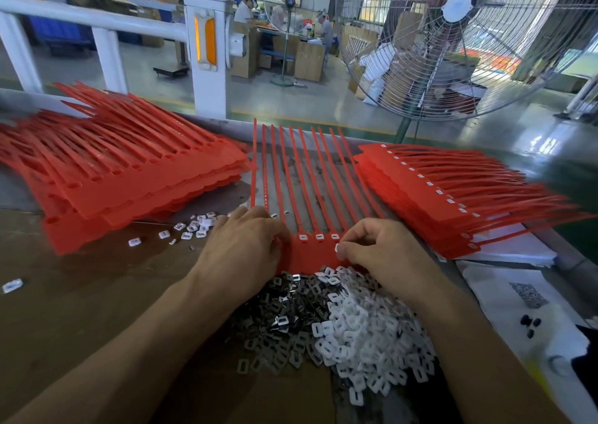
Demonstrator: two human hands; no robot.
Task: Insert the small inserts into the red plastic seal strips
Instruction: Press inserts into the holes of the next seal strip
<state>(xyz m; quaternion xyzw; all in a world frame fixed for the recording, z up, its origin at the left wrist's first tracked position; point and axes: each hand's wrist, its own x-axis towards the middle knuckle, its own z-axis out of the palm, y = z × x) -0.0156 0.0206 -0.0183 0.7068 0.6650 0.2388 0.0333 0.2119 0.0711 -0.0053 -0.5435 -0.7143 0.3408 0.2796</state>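
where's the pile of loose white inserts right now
In the head view, the pile of white inserts lies low and right of centre on the table, under the right hand, beside the darker metal clips and just before the red seal strip sheet.

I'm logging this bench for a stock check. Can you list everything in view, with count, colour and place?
Red plastic seal strip sheet being filled: one, red, centre, under both hands; three white inserts seated.
Stack of unfilled red seal sheets: one stack, red, left.
Stack of filled red seal sheets: one stack, red with white inserts, right.
Heap of white plastic inserts: many, white, front centre.
Heap of small metal clips: many, silver-grey, beside the white heap.
Scattered white inserts: several, left of the hands.
Large standing fan: one, grey, back right.
White papers: right edge.
Left hand: resting on the sheet.
Right hand: pinching one white insert.
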